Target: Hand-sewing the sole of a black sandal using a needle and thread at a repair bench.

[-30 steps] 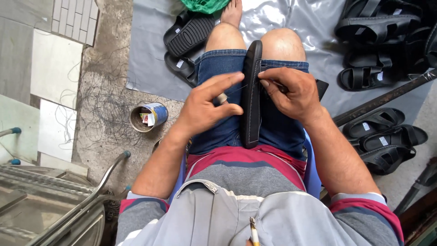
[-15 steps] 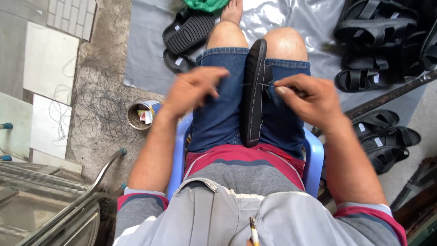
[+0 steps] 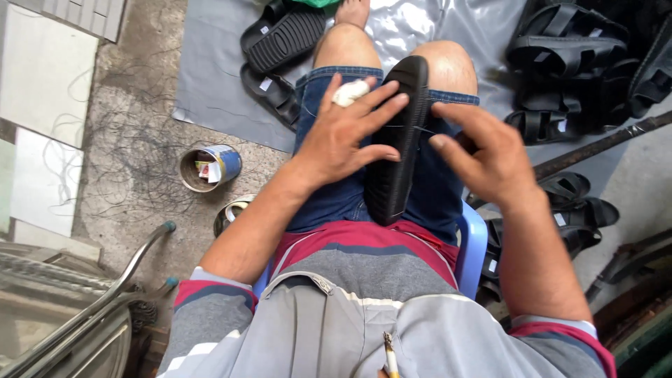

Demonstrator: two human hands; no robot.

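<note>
Black ridged sandal sole (image 3: 397, 140) laid on blue denim shorts (image 3: 329, 189), white wrapping on a finger of the left hand (image 3: 343, 136), grey sheet (image 3: 217, 77) beyond the shorts, black sandals (image 3: 560, 49) on it, blue-banded tin (image 3: 210, 166) left of the shorts, pale blue stool (image 3: 472, 245), grey top with maroon bands (image 3: 364, 245)

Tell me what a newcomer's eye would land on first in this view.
First, the black sandal standing on edge between the knees, with the left hand, one finger wrapped in white bandage, spread against it. The right hand sits beside it, fingers pinched on a thin thread at the sole's edge. Next come the heap of black sandals on the grey sheet at upper right and the open tin can on the concrete at left.
</note>
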